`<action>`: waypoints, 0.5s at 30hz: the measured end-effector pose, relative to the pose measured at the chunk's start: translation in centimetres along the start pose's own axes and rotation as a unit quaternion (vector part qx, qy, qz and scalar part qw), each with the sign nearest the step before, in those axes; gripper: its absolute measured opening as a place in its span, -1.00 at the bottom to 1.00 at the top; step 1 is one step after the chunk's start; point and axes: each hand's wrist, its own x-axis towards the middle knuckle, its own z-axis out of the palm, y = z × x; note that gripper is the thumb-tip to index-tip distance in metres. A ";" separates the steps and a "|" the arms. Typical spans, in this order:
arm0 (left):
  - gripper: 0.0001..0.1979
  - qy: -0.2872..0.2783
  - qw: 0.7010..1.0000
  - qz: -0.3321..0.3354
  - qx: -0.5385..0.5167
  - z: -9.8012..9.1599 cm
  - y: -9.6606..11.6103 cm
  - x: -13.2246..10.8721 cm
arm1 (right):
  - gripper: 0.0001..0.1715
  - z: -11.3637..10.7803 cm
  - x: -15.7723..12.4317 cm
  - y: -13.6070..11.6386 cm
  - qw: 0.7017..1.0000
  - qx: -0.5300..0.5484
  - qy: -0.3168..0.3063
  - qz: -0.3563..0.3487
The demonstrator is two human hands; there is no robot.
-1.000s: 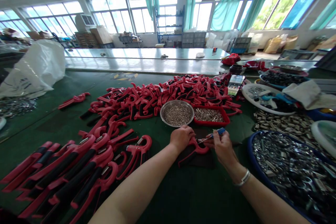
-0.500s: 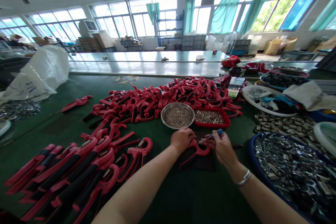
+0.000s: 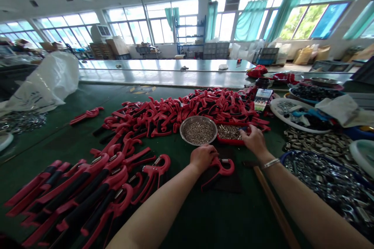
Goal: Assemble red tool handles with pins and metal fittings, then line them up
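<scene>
My left hand (image 3: 203,156), fingers closed, grips the top of a red hand grip strengthener (image 3: 223,169) with a small coil spring, lying on a dark pad (image 3: 230,186). My right hand (image 3: 254,140) is over the right end of a red tray (image 3: 233,142) of small metal pins. Its fingers are closed around a blue-handled tool (image 3: 243,128), mostly hidden by the hand. Beside the tray stands a round metal bowl (image 3: 181,130) of tiny metal parts. A hammer (image 3: 273,198) with a wooden handle lies below my right forearm.
Behind the bowl spreads a heap of red grip strengtheners (image 3: 187,105). More grip strengtheners with springs (image 3: 96,179) lie at the left. Right of me are a blue basin (image 3: 284,157) of shiny metal parts, a white basin (image 3: 274,105) and a propped phone (image 3: 262,99).
My right hand has moved away from the grip strengthener, up and right to the red tray, taking the blue-handled tool along. The hammer now shows. My left hand keeps its hold.
</scene>
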 end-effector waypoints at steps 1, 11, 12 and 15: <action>-0.79 -0.005 1.000 -0.003 -0.001 -0.1 0.0 0.0 | -0.66 -0.3 -1.6 -0.3 0.999 -0.011 -0.033 -0.032; -0.80 0.019 1.000 0.024 -0.003 0.6 -0.5 0.2 | -0.83 -1.2 -10.2 -2.2 0.907 -0.078 -0.333 -0.245; -0.80 0.020 0.999 0.025 -0.002 0.6 -0.5 0.2 | -0.82 -1.2 -10.0 -2.2 0.903 -0.085 -0.338 -0.251; -0.80 0.016 1.000 0.021 -0.001 0.5 -0.5 0.2 | -0.81 -0.9 -9.4 -2.1 0.888 -0.116 -0.346 -0.278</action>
